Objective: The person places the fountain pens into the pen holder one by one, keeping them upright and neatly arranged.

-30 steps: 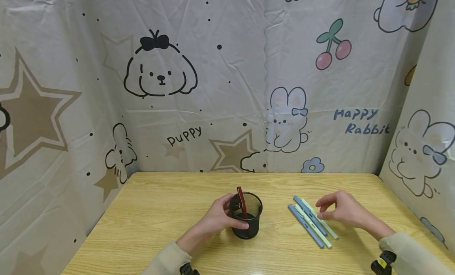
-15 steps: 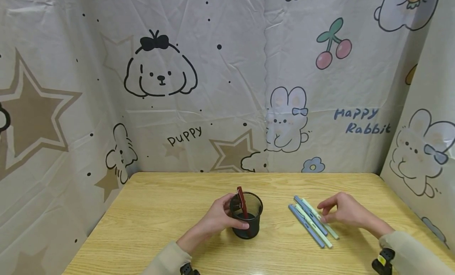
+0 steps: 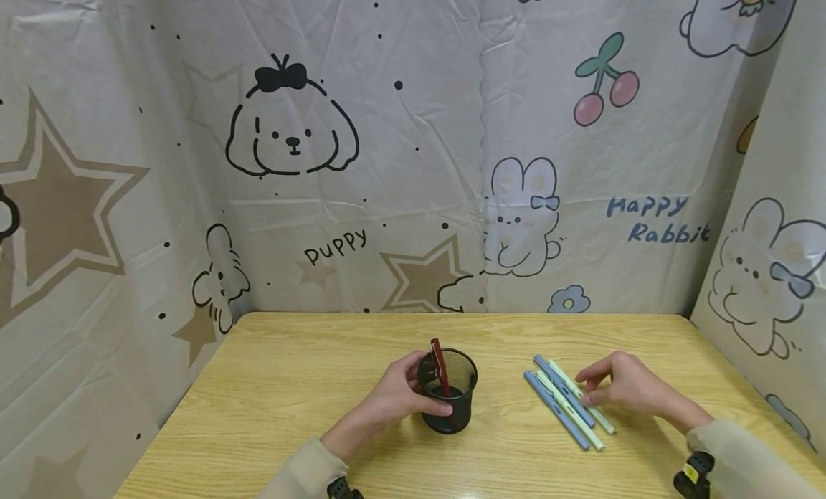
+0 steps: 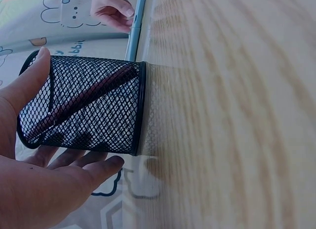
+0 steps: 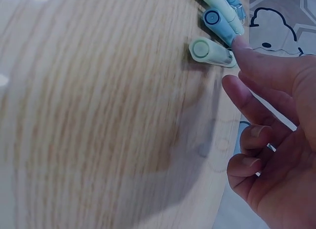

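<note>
A black mesh pen holder [image 3: 462, 411] stands upright on the table, and my left hand [image 3: 392, 395] grips its side, thumb at the front and fingers round the back. One dark red pen [image 3: 439, 363] leans inside it, cap end above the rim. To its right, two blue pens [image 3: 556, 410] and two light green pens [image 3: 604, 421] lie side by side, slanting. My right hand [image 3: 632, 386] hovers at the rightmost green pen. In the right wrist view its thumb and index finger are apart near the green pen [image 5: 210, 50], with nothing pinched; the other fingers curl loosely.
All of this sits on a light wood table [image 3: 290, 384]. A cloth curtain [image 3: 400, 162] printed with cartoon animals and stars hangs behind the table and along both sides. Bare tabletop lies between the holder and the pens.
My right hand has shifted very slightly, its fingertips a little lower and closer to the rightmost green pen. The left hand, holder and pens have stayed in place.
</note>
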Available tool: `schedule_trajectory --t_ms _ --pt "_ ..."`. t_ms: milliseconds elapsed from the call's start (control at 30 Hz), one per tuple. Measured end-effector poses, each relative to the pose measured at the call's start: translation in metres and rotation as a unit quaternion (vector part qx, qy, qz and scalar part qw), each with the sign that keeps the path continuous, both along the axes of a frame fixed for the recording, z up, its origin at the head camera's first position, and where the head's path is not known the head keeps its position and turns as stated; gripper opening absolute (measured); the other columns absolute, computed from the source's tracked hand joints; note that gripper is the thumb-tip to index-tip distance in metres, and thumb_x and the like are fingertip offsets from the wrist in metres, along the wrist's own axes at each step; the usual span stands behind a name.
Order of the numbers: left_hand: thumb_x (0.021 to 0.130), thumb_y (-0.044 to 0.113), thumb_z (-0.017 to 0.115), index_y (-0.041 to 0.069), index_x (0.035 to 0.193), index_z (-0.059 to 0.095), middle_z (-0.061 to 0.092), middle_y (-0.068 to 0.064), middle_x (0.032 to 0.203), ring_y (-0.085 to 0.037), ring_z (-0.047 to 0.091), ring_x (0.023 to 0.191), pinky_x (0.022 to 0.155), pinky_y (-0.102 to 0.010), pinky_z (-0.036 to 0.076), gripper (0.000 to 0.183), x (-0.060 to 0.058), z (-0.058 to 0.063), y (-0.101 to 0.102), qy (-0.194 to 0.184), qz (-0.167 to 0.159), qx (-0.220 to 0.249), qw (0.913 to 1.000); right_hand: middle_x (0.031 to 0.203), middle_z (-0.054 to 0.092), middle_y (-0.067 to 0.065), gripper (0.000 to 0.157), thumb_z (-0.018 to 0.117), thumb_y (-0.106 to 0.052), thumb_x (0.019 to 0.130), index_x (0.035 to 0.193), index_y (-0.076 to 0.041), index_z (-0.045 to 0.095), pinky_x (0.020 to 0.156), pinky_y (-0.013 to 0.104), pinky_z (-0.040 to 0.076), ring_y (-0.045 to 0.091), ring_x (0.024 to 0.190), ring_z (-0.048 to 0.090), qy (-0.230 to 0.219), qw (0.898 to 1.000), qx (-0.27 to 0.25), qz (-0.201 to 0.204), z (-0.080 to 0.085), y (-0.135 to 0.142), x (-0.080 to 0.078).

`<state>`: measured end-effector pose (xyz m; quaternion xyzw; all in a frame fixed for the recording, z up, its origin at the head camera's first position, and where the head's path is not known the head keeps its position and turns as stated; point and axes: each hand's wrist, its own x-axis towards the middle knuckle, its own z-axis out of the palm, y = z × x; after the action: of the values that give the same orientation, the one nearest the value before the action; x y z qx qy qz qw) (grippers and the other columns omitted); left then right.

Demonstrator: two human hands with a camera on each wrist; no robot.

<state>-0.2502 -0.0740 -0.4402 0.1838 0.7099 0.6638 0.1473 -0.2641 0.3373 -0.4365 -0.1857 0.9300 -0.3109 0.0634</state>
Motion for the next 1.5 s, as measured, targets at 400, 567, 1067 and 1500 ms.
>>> schedule_trajectory --t_ms 400,567,1067,1500 --pt "0.065 0.008 0.088 0.016 0.131 0.051 0.057 -0.016 0.125 -0.024 0.058 0.108 0.094 -0.039 0.045 0.076 -0.001 -0.002 0.0 -0.004 0.0 -0.002 1.0 0.079 0.067 -0.009 0.035 0.083 -0.031 0.072 0.1 -0.011 0.074 0.063 0.025 0.046 0.01 0.073 0.058 0.007 1.0 0.003 0.003 -0.005 0.004 -0.001" --pt "0.065 0.008 0.088 0.016 0.13 0.052 0.057 -0.016 0.125 -0.025 0.058 0.108 0.094 -0.038 0.046 0.075 -0.002 -0.002 -0.001 -0.007 -0.001 -0.001 1.0 0.08 0.067 -0.009 0.033 0.082 -0.029 0.073 0.099 -0.011 0.074 0.062 0.025 0.046 0.009 0.073 0.058 0.01 1.0 0.006 0.008 -0.005 0.006 0.0" --pt "0.065 0.007 0.088 0.015 0.129 0.052 0.058 -0.017 0.122 -0.027 0.059 0.108 0.093 -0.037 0.046 0.073 -0.001 -0.001 -0.001 -0.004 -0.004 0.0 1.0 0.082 0.068 -0.009 0.03 0.081 -0.027 0.075 0.099 -0.01 0.075 0.062 0.024 0.047 0.007 0.072 0.058 0.015 1.0 0.012 0.013 -0.005 0.014 0.003" --pt "0.065 0.01 0.088 0.011 0.134 0.049 0.059 -0.013 0.122 -0.023 0.059 0.108 0.095 -0.039 0.045 0.08 -0.001 0.0 0.0 -0.006 0.004 -0.012 0.9999 0.077 0.066 -0.01 0.032 0.081 -0.03 0.075 0.098 -0.009 0.075 0.061 0.023 0.046 0.006 0.07 0.056 0.023 1.0 0.017 0.008 -0.007 0.012 0.003"
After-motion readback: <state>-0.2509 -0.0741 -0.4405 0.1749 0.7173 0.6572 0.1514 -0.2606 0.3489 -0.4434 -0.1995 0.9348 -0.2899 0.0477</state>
